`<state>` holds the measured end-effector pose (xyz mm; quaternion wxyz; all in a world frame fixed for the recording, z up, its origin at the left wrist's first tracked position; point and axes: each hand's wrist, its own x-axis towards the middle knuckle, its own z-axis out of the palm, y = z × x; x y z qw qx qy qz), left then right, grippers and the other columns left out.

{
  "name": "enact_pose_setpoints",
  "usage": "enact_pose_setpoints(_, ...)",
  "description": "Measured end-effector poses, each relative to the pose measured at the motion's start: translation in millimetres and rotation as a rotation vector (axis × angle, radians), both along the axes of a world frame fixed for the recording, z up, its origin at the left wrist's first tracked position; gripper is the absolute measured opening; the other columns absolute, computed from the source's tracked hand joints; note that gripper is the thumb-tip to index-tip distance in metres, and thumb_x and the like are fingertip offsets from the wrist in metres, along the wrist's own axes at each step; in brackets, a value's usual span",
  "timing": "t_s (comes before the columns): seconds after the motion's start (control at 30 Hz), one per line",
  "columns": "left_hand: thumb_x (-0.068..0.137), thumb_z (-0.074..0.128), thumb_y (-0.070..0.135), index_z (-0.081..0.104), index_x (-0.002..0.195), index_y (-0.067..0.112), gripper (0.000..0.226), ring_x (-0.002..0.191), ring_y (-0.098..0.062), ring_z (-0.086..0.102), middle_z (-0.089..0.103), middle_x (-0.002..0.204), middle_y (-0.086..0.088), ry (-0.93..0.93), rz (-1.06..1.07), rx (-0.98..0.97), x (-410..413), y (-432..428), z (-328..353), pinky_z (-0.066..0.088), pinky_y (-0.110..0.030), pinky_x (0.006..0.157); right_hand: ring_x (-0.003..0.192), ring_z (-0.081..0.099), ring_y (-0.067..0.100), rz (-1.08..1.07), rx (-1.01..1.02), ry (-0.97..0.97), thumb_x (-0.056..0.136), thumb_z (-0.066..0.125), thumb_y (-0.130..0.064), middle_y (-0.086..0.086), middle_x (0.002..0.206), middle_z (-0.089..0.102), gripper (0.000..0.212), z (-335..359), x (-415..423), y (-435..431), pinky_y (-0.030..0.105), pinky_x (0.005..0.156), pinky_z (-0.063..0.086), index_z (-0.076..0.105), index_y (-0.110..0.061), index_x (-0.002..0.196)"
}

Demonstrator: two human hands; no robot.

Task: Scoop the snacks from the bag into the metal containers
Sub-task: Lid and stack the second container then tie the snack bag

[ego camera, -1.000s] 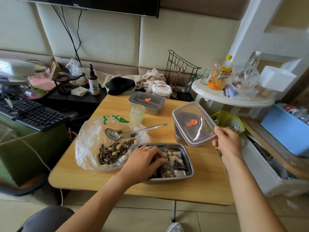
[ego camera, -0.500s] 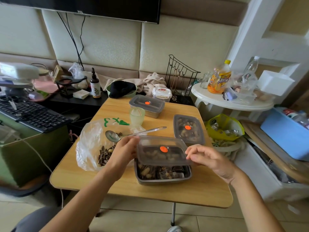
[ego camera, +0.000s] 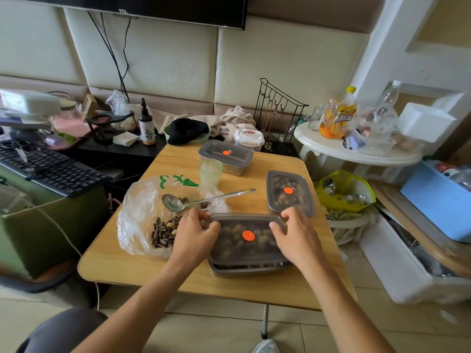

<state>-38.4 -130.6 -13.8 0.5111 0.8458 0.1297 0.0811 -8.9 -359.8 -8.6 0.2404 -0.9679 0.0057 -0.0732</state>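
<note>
The nearest metal container sits toward the front of the table under a translucent lid with an orange dot. The left hand grips the lid's far left corner and the right hand its far right corner, fingers curled over the edge and thumbs pressed on top. Just left of that container lies the open plastic bag holding snacks, with the spoon resting across it; behind that container to the right stands a second lidded container, and a third lidded container sits farther back.
</note>
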Motion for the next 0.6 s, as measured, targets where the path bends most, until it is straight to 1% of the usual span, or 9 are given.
enact_pose_setpoints(0.03, 0.082, 0.061, 0.031, 0.058, 0.099, 0.019, 0.02, 0.092, -0.023, 0.058, 0.059, 0.094, -0.001, 0.009, -0.01, 0.023, 0.1, 0.9, -2.3, 0.052, -0.04, 0.08, 0.102, 0.059, 0.021, -0.004, -0.034, 0.018, 0.104, 0.055, -0.045, 0.001, 0.125, 0.056, 0.033, 0.2, -0.6, 1.3, 0.031, 0.078, 0.047, 0.051, -0.019, 0.124)
enact_pose_setpoints(0.1, 0.087, 0.062, 0.028, 0.056, 0.111, 0.019, 0.026, 0.099, -0.021, 0.054, 0.056, 0.105, 0.0, 0.013, -0.035, 0.072, -0.4, 0.1, -5.7, 0.047, -0.036, 0.082, 0.093, 0.057, 0.018, -0.002, -0.09, 0.032, 0.104, 0.054, -0.048, 0.0, 0.115, 0.059, 0.029, 2.0, -0.2, 0.5, 0.031, 0.075, 0.049, 0.051, -0.021, 0.115)
enact_pose_setpoints(0.17, 0.091, 0.061, 0.027, 0.054, 0.123, 0.022, 0.033, 0.107, -0.021, 0.052, 0.05, 0.116, 0.0, 0.006, -0.064, 0.137, -0.5, -2.0, -9.3, 0.043, -0.034, 0.086, 0.093, 0.058, 0.017, 0.01, -0.11, 0.044, 0.101, 0.058, -0.05, -0.002, 0.107, 0.061, 0.029, 3.6, 2.2, -3.9, 0.032, 0.076, 0.052, 0.053, -0.022, 0.111)
enact_pose_setpoints(0.2, 0.092, 0.06, 0.027, 0.054, 0.126, 0.023, 0.034, 0.109, -0.021, 0.051, 0.048, 0.119, 0.0, 0.004, -0.068, 0.164, -1.1, -3.3, -9.9, 0.042, -0.033, 0.088, 0.093, 0.059, 0.017, 0.016, -0.089, 0.062, 0.101, 0.059, -0.049, -0.003, 0.104, 0.062, 0.029, 3.9, 4.0, -6.3, 0.033, 0.076, 0.053, 0.054, -0.022, 0.11)
enact_pose_setpoints(0.3, 0.095, 0.058, 0.031, 0.054, 0.12, 0.024, 0.026, 0.106, -0.02, 0.052, 0.049, 0.118, 0.0, -0.03, -0.044, 0.197, -0.6, -7.0, -11.5, 0.042, -0.034, 0.085, 0.092, 0.06, 0.018, -0.001, 0.007, 0.105, 0.102, 0.059, -0.044, -0.003, 0.101, 0.065, 0.022, 1.0, 9.7, -8.6, 0.032, 0.072, 0.049, 0.056, -0.023, 0.108)
enact_pose_setpoints(0.37, 0.101, 0.054, 0.034, 0.051, 0.115, 0.022, 0.019, 0.101, -0.022, 0.053, 0.052, 0.115, -0.002, -0.042, -0.031, 0.199, 1.2, -9.6, -14.2, 0.042, -0.035, 0.081, 0.094, 0.061, 0.021, -0.017, 0.013, 0.079, 0.105, 0.055, -0.04, -0.001, 0.101, 0.066, 0.019, -2.8, 12.6, -6.1, 0.032, 0.071, 0.046, 0.056, -0.021, 0.105)
enact_pose_setpoints(0.47, 0.108, 0.042, 0.037, 0.045, 0.113, 0.02, 0.018, 0.098, -0.031, 0.055, 0.051, 0.118, -0.007, -0.018, -0.085, 0.238, 4.2, -16.3, -18.4, 0.041, -0.038, 0.078, 0.093, 0.06, 0.023, -0.033, -0.003, 0.025, 0.108, 0.048, -0.034, 0.001, 0.098, 0.064, 0.021, -9.9, 14.3, 1.9, 0.032, 0.069, 0.04, 0.054, -0.017, 0.098)
enact_pose_setpoints(0.53, 0.11, 0.034, 0.038, 0.043, 0.117, 0.018, 0.023, 0.098, -0.039, 0.059, 0.046, 0.121, -0.011, -0.002, -0.139, 0.345, 5.3, -20.0, -21.6, 0.042, -0.039, 0.076, 0.088, 0.055, 0.02, -0.056, -0.042, -0.005, 0.11, 0.042, -0.033, -0.001, 0.096, 0.059, 0.023, -14.1, 15.6, 7.1, 0.031, 0.069, 0.037, 0.052, -0.016, 0.098)
enact_pose_setpoints(0.6, 0.11, 0.029, 0.036, 0.042, 0.122, 0.015, 0.027, 0.097, -0.042, 0.061, 0.043, 0.121, -0.015, -0.003, -0.179, 0.472, 5.9, -20.4, -23.4, 0.046, -0.041, 0.075, 0.086, 0.049, 0.018, -0.087, -0.041, -0.006, 0.112, 0.037, -0.032, -0.002, 0.096, 0.056, 0.026, -17.2, 17.6, 10.3, 0.031, 0.07, 0.036, 0.053, -0.015, 0.1)
